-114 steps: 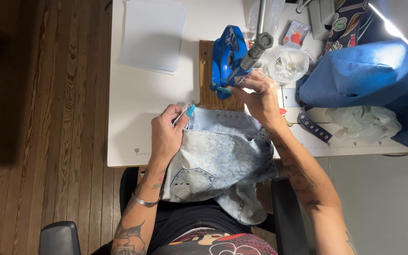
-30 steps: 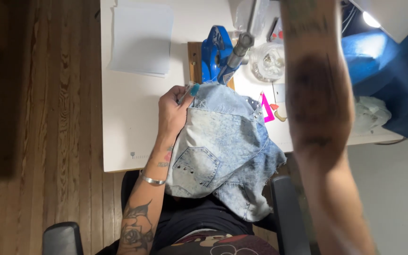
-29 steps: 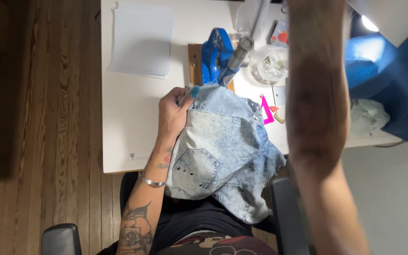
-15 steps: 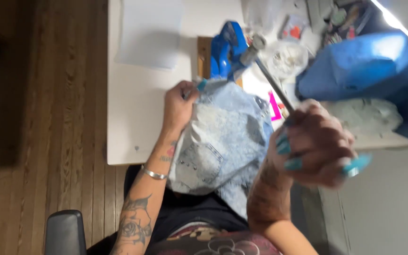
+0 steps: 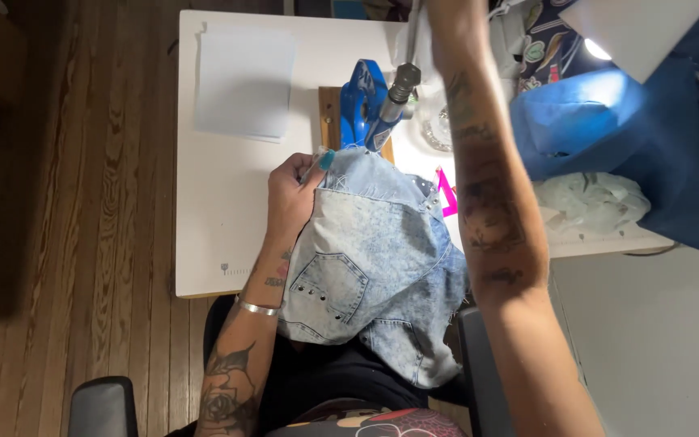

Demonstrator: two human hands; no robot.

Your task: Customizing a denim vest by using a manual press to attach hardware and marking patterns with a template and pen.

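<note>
My left hand [image 5: 289,194] pinching the pale, mottled denim shorts [image 5: 374,267] at the white table's [image 5: 212,218] front edge; right forearm [image 5: 487,178] raised, masking its fingers, grip untellable; blue metal press [image 5: 363,101] behind, flat paper sheet [image 5: 244,81] at far-left corner

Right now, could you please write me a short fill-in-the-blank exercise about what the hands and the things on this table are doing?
1. The left hand grips the edge of a light ____ denim garment.
2. Behind the garment stands a blue press tool on a ____ board.
3. The left wrist wears a ____ bracelet.
4. The sheet of paper lies on the ____ table.

Missing words: blue; wooden; silver; white
</note>
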